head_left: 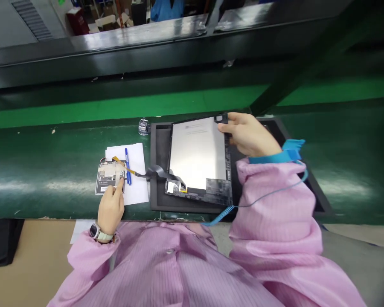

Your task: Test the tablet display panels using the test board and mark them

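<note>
A display panel (198, 149) with a silvery back and black frame is tilted over a black foam tray (160, 200). My right hand (251, 134) pinches its upper right corner between thumb and fingers. A dark flex cable (158, 171) runs from the panel's lower left to a small circuit board (105, 187), ending in a gold strip (118, 161). My left hand (111, 207) touches the board's right part with an extended index finger, the other fingers curled; nothing is seen held in it. Beside the board, a blue pen (128, 166) lies on white paper (137, 192).
A small metallic counter-like device (144, 127) stands near the tray's upper left corner. The green bench (51, 170) has a raised dark rail (115, 59) behind it. A blue wrist strap (272, 158) with a cord (272, 195) hangs from my right wrist across the tray's front.
</note>
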